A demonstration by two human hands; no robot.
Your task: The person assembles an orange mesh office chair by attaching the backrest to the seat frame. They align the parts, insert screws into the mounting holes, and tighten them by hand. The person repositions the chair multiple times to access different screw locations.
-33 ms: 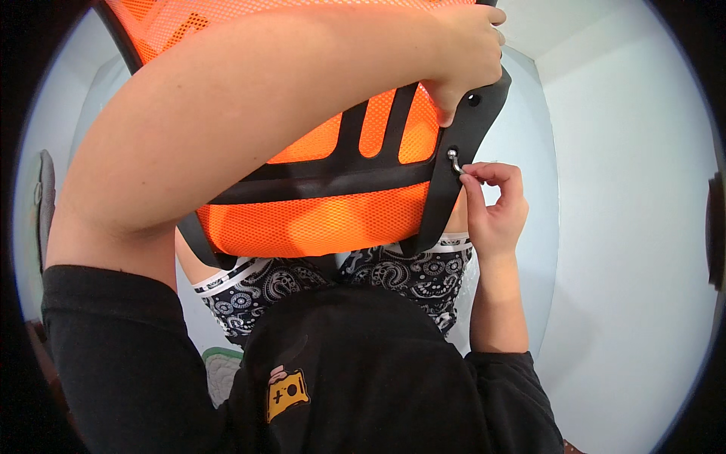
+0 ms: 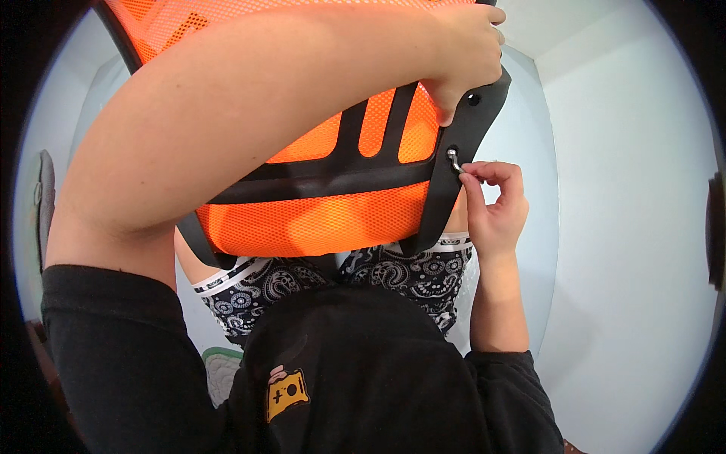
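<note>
A chair backrest of orange mesh with a black plastic frame leans over my thighs. My left arm reaches across it, and my left hand is wrapped round the frame's right side, thumb pressed on the near face. Lower on that same side, my right hand pinches a bent silver hex key between thumb and forefinger. The key's upper end sits at a hole in the frame; whether a bolt is inside cannot be made out. Above it is another round hole.
Pale walls rise on the right. A dark object is at the far right edge. On the left a grey padded item stands upright. A grey mat with green edging lies low on the left.
</note>
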